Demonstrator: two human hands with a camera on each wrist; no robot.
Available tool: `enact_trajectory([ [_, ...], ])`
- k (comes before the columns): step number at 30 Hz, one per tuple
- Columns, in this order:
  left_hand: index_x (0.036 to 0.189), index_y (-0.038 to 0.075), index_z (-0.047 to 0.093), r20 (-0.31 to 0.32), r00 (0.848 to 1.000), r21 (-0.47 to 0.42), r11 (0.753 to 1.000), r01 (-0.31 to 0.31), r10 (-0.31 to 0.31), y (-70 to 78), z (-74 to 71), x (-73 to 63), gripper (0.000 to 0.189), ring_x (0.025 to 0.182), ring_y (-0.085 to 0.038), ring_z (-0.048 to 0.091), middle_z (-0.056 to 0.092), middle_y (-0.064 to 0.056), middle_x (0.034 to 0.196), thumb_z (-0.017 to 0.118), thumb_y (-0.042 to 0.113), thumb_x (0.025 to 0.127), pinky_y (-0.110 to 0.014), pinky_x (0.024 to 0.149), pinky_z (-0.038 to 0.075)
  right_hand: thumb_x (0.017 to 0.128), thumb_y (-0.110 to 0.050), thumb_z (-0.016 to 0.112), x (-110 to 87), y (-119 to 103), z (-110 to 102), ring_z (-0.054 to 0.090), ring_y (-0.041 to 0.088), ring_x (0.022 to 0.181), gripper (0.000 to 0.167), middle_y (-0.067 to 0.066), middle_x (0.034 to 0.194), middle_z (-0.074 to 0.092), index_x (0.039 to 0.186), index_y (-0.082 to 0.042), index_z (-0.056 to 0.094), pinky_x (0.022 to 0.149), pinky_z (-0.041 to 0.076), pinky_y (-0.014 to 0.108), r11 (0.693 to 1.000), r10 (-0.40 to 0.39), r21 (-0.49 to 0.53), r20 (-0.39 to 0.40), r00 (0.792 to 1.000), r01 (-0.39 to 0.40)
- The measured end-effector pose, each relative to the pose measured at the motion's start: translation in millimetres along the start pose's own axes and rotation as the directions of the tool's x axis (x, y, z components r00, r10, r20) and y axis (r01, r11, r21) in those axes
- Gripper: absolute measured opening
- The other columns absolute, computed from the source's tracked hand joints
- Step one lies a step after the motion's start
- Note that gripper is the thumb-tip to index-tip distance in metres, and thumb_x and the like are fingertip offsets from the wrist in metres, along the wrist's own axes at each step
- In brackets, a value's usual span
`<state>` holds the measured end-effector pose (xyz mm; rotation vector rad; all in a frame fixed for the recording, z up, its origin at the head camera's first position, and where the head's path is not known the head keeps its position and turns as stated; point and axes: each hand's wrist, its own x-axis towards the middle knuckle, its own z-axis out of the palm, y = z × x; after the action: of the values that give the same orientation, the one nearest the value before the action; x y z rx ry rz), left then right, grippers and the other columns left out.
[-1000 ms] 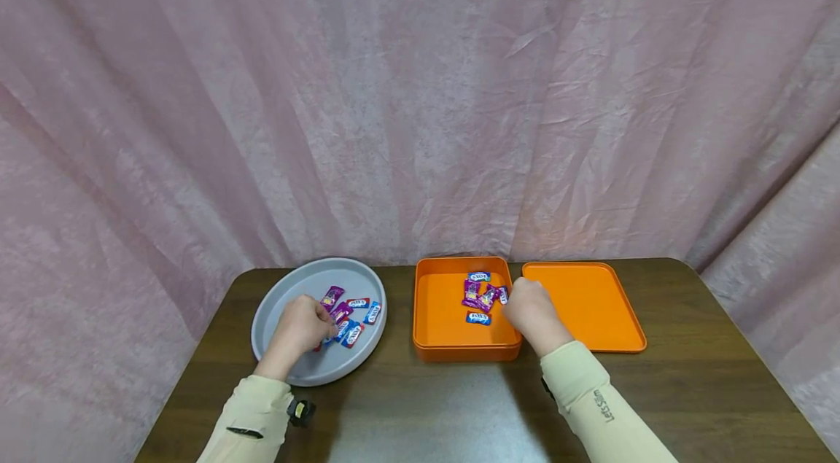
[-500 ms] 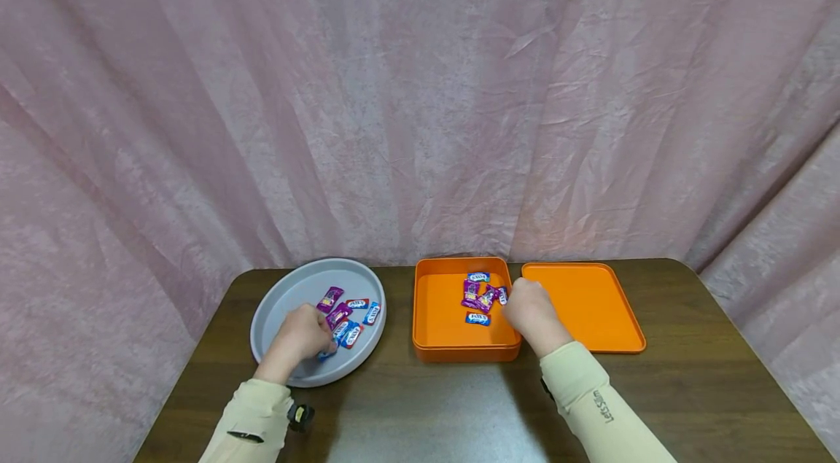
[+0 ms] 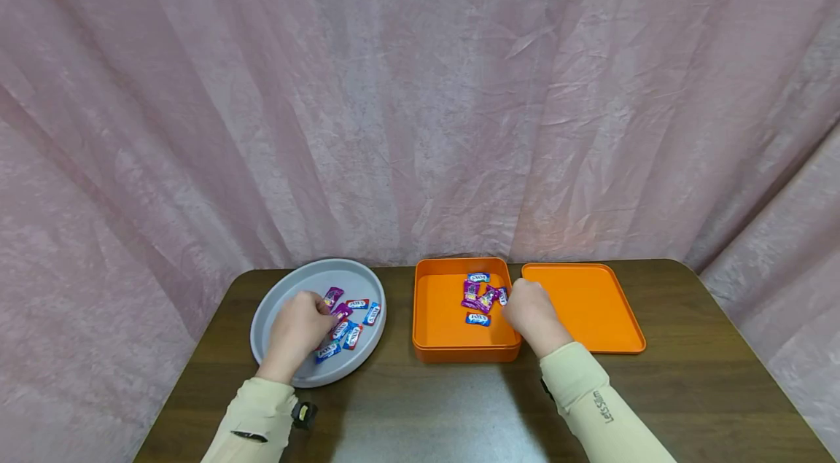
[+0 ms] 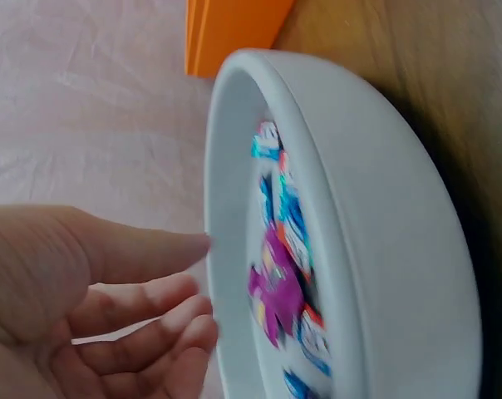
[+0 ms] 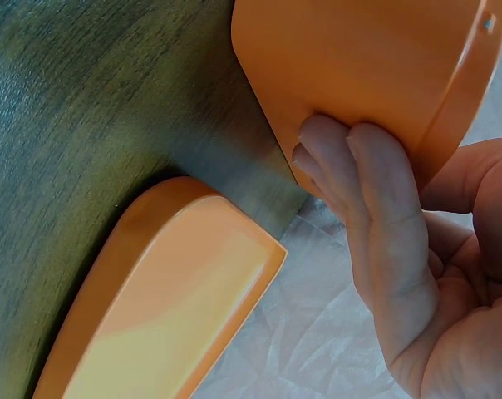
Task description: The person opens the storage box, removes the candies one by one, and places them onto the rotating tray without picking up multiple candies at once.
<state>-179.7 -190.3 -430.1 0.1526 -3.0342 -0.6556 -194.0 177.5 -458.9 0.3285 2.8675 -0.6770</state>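
Observation:
My left hand (image 3: 298,330) hovers over a round grey tray (image 3: 275,302) at the left of the table, its fingertips near a purple-wrapped candy (image 3: 341,310). In the left wrist view, the thumb and loosely bent fingers (image 4: 143,312) stand apart with nothing between them. Several blue, red and purple wrapped candies, such as a blue one (image 3: 328,351), lie in the tray. My right hand (image 3: 530,308) grips the right wall of a square orange box (image 3: 436,354), thumb and fingers on either side of its rim. Purple and blue wrapped candies (image 3: 471,292) lie inside the box.
An orange lid (image 3: 587,302) lies flat on the wooden table (image 3: 420,405), to the right of the box and beside my right hand. Behind the table's back edge hangs a pink curtain (image 3: 420,120).
My left hand dips toward the candies at the tray's near side, then lifts back and away, leaving a blue candy there in full sight. The right hand stays still on the box.

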Motion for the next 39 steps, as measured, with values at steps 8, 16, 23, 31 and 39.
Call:
enact_trajectory([
  [8, 0.1, 0.009, 0.071, -0.247, 0.945, -0.039, 0.972, -0.231, 0.215, 47.5, 12.3, 6.4, 0.026, 0.089, -0.027, 0.066, 0.071, -0.01, 0.095, 0.072, 0.023, 0.077, -0.043, 0.076, 0.051, 0.079, -0.014, 0.071, -1.1, -1, 0, 0.055, 0.023, 0.06, 0.033, 0.015, 0.08, 0.062, 0.103, 0.007, 0.061, 0.054, 0.053, 0.031, 1.0, 0.016, 0.007, 0.018, 1.0, -0.016],
  [16, 0.11, 0.01, 0.067, -0.27, 0.891, -0.036, 0.921, -0.388, 0.365, 107.5, 44.2, 8.4, 0.035, 0.107, -0.027, 0.059, 0.067, -0.006, 0.113, 0.073, 0.026, 0.079, -0.041, 0.092, 0.049, 0.077, -0.013, 0.071, -0.5, -1, 1, 0.055, 0.023, 0.06, 0.032, 0.014, 0.079, 0.062, 0.102, 0.006, 0.062, 0.051, 0.05, 0.03, 1.0, 0.011, -0.001, 0.007, 1.0, -0.011],
  [23, 0.116, 0.012, 0.065, -0.185, 0.871, -0.025, 0.884, -0.467, 0.455, 150.0, 76.5, 5.7, 0.04, 0.115, -0.026, 0.055, 0.061, -0.008, 0.123, 0.072, 0.028, 0.08, -0.04, 0.099, 0.045, 0.077, -0.014, 0.072, -0.6, -1, 0, 0.054, 0.023, 0.06, 0.031, 0.014, 0.077, 0.062, 0.099, 0.006, 0.064, 0.051, 0.049, 0.029, 1.0, 0.005, -0.013, -0.007, 1.0, -0.006],
  [31, 0.112, 0.01, 0.066, -0.11, 0.81, 0.03, 0.816, -0.577, 0.576, 177.7, 115.0, -9.0, 0.04, 0.106, -0.025, 0.059, 0.064, -0.007, 0.117, 0.074, 0.03, 0.078, -0.037, 0.093, 0.049, 0.076, -0.013, 0.07, -3.2, 2, -2, 0.055, 0.024, 0.058, 0.028, 0.015, 0.076, 0.062, 0.095, 0.006, 0.064, 0.048, 0.049, 0.03, 0.999, -0.025, -0.035, -0.021, 0.999, 0.024],
  [39, 0.108, 0.013, 0.068, -0.021, 0.814, 0.063, 0.813, -0.578, 0.581, 189.1, 133.5, -14.0, 0.039, 0.092, -0.022, 0.058, 0.068, -0.002, 0.106, 0.077, 0.031, 0.075, -0.034, 0.083, 0.052, 0.074, -0.012, 0.067, -5.6, 5, -4, 0.054, 0.024, 0.056, 0.023, 0.014, 0.072, 0.061, 0.087, 0.006, 0.063, 0.045, 0.044, 0.03, 0.997, -0.049, -0.056, -0.051, 0.997, 0.046],
])
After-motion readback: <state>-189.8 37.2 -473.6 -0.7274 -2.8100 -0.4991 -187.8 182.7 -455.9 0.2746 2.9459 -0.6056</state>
